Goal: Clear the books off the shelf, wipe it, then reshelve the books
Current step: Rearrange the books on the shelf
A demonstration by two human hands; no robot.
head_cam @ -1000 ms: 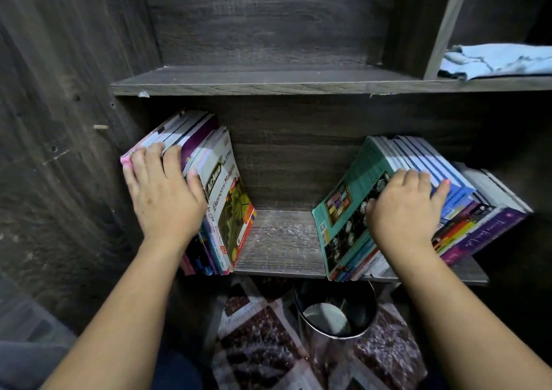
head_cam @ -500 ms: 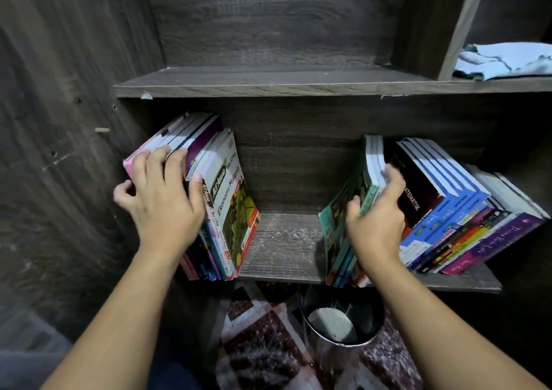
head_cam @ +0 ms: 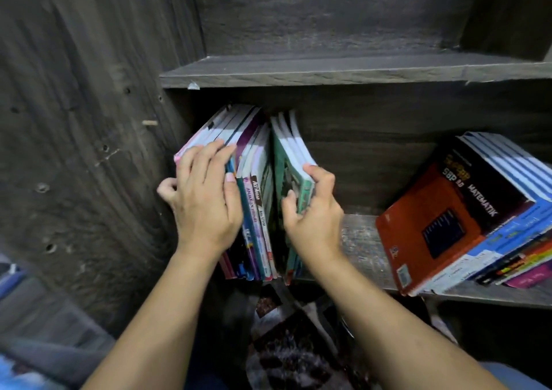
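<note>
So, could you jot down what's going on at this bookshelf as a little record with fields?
Setting: dark grey wooden shelf, its middle stretch bare
Left: left hand holds the upright row of colourful paperback books at the shelf's left end
Right: right hand grips a bundle of thin green-covered books, close beside that row
Others: slanted stack fronted by a red-and-black MATEMATIK book, at the right, apart from both hands
Stage: all the books are on the shelf; clearing or reshelving, cannot tell
</note>
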